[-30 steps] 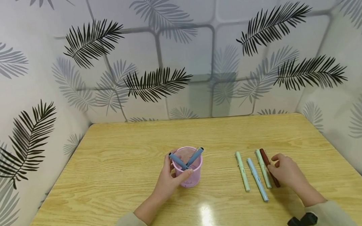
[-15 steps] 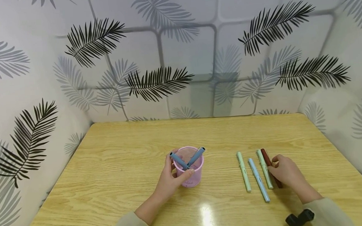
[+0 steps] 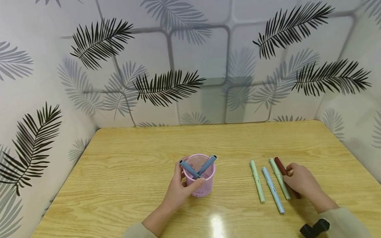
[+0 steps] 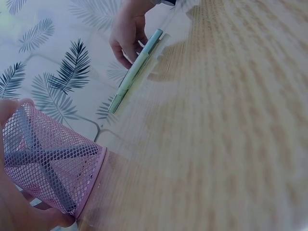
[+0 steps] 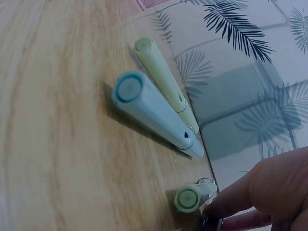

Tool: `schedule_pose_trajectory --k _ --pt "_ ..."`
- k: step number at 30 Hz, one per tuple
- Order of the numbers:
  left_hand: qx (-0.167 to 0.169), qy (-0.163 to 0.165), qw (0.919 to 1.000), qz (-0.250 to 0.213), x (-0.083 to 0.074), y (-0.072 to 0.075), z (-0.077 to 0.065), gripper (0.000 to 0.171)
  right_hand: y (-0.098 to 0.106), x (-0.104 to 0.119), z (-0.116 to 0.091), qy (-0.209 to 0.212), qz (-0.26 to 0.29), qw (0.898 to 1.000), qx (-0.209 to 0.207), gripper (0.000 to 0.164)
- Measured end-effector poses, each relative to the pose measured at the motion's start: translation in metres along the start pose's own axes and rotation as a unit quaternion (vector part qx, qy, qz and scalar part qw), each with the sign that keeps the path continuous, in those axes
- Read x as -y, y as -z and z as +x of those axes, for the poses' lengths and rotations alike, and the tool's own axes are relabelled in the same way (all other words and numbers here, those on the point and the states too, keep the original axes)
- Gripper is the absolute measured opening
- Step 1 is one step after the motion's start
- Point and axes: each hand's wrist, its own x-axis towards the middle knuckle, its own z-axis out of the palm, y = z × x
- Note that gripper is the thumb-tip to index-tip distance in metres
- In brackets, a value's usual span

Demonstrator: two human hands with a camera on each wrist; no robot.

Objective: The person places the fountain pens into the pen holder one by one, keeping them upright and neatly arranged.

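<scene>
- Since the earlier frame, the near ends of the dark red pen (image 3: 281, 165) and the adjacent green pen (image 3: 279, 179) had swung slightly rightward.
- Judged: right hand (image 3: 301, 180) was just securing its hold; lift not yet begun.
- Right hand pinched the red pen, which lay on the surface (image 3: 132, 171) under its fingers, well apart from the left hand (image 3: 177, 187).
- Left hand gripped the pink mesh cup (image 3: 204, 187), two blue pens (image 3: 188, 168) crossed inside.
- Light blue pen (image 3: 273, 190), second green pen (image 3: 257, 181): untouched, between the hands.
</scene>
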Motion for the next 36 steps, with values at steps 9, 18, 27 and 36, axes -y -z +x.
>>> schedule_pose_trajectory --k 9,18,27,36 --pt "0.0 -0.003 1.0 0.0 0.0 0.0 0.0 0.075 -0.003 -0.001 -0.001 0.005 -0.007 1.0 -0.001 0.035" --pt "0.0 -0.006 1.0 0.006 0.001 -0.001 -0.001 0.075 -0.003 -0.002 -0.004 -0.009 0.012 1.0 -0.005 0.036" --pt "-0.001 -0.006 1.0 0.005 0.001 -0.001 0.0 0.075 -0.003 0.004 -0.005 0.005 0.047 0.997 -0.057 0.039" --pt "-0.003 -0.003 1.0 0.005 0.0 0.0 0.0 0.074 0.003 0.019 -0.01 0.026 0.091 0.988 -0.12 0.038"
